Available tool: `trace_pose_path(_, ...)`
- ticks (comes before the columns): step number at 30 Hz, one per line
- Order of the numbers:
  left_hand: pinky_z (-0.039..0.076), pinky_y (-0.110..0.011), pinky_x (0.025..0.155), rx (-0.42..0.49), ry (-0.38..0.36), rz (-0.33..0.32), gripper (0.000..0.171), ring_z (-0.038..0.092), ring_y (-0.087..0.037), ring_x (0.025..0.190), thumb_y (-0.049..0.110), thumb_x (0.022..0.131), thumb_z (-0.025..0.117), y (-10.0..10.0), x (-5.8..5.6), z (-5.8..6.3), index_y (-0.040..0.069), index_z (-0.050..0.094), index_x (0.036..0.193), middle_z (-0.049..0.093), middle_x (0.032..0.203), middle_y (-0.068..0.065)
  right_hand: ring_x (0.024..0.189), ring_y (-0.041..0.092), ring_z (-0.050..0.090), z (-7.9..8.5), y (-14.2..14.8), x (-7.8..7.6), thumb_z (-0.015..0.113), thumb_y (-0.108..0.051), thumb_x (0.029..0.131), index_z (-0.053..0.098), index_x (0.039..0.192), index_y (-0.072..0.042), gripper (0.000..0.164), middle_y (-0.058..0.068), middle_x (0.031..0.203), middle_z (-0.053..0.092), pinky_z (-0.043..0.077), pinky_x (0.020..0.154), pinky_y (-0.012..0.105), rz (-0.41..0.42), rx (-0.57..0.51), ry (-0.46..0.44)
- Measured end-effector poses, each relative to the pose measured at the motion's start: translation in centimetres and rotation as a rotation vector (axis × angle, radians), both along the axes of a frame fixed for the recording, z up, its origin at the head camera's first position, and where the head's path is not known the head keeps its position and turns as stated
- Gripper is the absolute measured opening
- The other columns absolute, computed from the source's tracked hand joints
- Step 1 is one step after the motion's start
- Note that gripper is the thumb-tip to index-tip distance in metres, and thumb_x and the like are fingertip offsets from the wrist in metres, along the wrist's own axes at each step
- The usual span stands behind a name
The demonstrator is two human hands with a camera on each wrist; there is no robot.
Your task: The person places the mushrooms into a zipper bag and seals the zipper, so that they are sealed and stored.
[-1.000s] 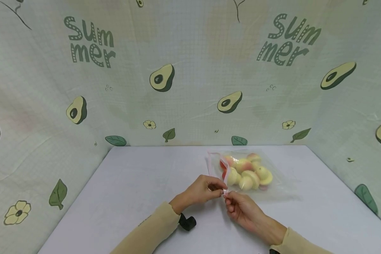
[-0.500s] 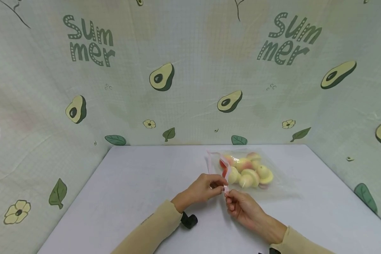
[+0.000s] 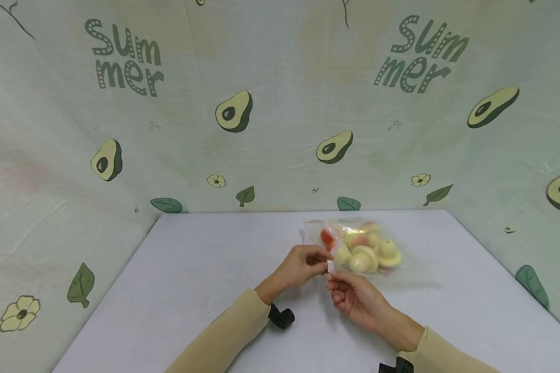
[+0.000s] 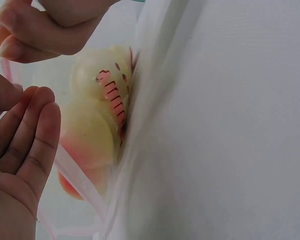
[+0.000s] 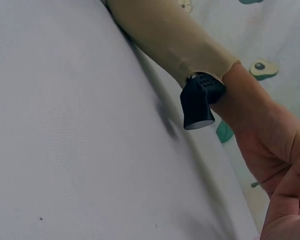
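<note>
A clear zip bag (image 3: 413, 277) with a pink seal strip lies at the back right of the table, holding several pale yellow and red-blushed rounded pieces (image 3: 363, 259), like toy fruit. My left hand (image 3: 301, 267) pinches the bag's near left corner at the pink strip. Just nearer to me, my right hand (image 3: 359, 303) pinches the same corner, a short whitish-pink bit showing between the fingertips. One piece in the left wrist view bears a pink, dark-striped marking (image 4: 111, 97). The right wrist view shows both hands, but its frame edge cuts off the pinched corner.
The white table (image 3: 214, 259) reaches a cloth backdrop (image 3: 270, 77) printed with avocados and leaves, which also hangs at both sides. Black wrist cameras sit at the left cuff (image 3: 281, 317) and the right cuff (image 3: 396, 366).
Both hands have shifted slightly away from me, still at the bag's corner. The pink strip's near end has moved with them, and the head view has tilted a little.
</note>
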State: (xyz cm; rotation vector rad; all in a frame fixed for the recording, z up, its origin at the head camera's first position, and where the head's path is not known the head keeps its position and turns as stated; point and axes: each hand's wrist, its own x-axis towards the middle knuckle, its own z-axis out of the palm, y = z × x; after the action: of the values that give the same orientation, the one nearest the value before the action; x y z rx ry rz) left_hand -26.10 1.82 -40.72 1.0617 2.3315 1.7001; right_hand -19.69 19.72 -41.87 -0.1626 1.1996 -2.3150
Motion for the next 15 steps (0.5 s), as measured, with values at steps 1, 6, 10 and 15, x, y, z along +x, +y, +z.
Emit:
trace_pose_path(1, 0.051, -0.019, 0.070, 0.008, -0.004, -0.002, 0.022, 0.064, -0.013, 0.077, -0.010, 0.084, 0.059, -0.1, 0.2, 0.4, -0.005, 0.068, 0.104, 0.070, 0.091, -0.015, 0.059, 0.002, 0.057, 0.1, 0.0, 0.0, 0.041, -0.015, 0.102, 0.068, 0.092, -0.010, 0.029, -0.003, 0.080, 0.069, 0.046, 0.057, 0.016, 0.006, 0.014, 0.015)
trace_pose_path(6, 0.051, -0.018, 0.067, 0.040, -0.036, -0.023, 0.021, 0.065, -0.012, 0.075, -0.010, 0.085, 0.058, -0.4, 0.5, 1.4, -0.009, 0.067, 0.104, 0.069, 0.090, -0.018, 0.059, 0.004, 0.058, 0.3, -0.2, 0.4, 0.046, -0.014, 0.100, 0.067, 0.092, -0.010, 0.023, -0.002, 0.080, 0.067, 0.047, 0.054, 0.017, -0.008, 0.157, 0.104)
trace_pose_path(10, 0.052, -0.020, 0.065, 0.046, -0.058, -0.022, 0.020, 0.066, -0.012, 0.073, -0.009, 0.086, 0.058, -0.4, 0.4, 1.2, -0.009, 0.067, 0.104, 0.069, 0.089, -0.017, 0.058, 0.006, 0.058, 0.6, -0.3, 0.8, 0.052, -0.014, 0.097, 0.067, 0.093, -0.010, 0.017, -0.001, 0.079, 0.065, 0.048, 0.052, 0.019, -0.051, 0.281, 0.161)
trace_pose_path(15, 0.056, -0.032, 0.068, 0.049, -0.073, -0.008, 0.019, 0.067, -0.018, 0.073, -0.007, 0.088, 0.059, -0.5, 0.2, 0.9, -0.008, 0.067, 0.105, 0.069, 0.087, -0.016, 0.056, 0.009, 0.058, 1.1, -0.4, 1.0, 0.058, -0.012, 0.094, 0.065, 0.090, -0.008, 0.009, 0.002, 0.077, 0.063, 0.048, 0.051, 0.021, -0.128, 0.386, 0.240)
